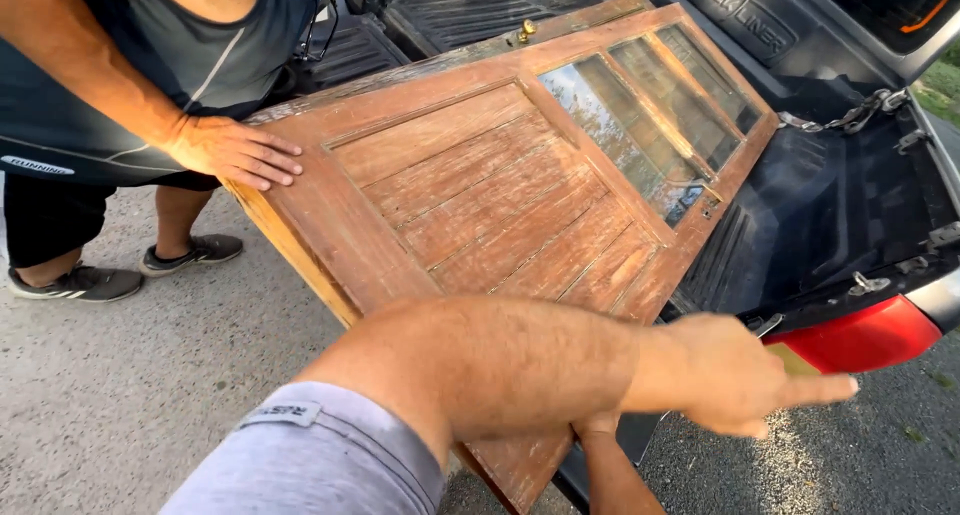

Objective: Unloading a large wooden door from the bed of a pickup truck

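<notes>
One wooden door (480,205) lies tilted across the lowered tailgate (820,275) of a pickup truck, its far end resting in the black truck bed (470,10) and its near end hanging out over the pavement (130,385). The door has one panel of diagonal planks and a window section of four narrow glass panes (640,125). The person's left arm, in a grey sleeve, crosses the view from the lower left; the left hand (740,375) hovers just past the door's near corner, close to the red tail light (860,337), fingers stretched out flat and gripping nothing. The right hand (597,427) comes up from below and meets the door's lower edge, mostly hidden behind the left forearm, so I cannot tell whether it is open or closed. A second person stands at the far left in two dark sneakers (130,270), with one hand (238,151) spread flat on the door's corner. One chain (850,115) hangs at the tailgate's side.
</notes>
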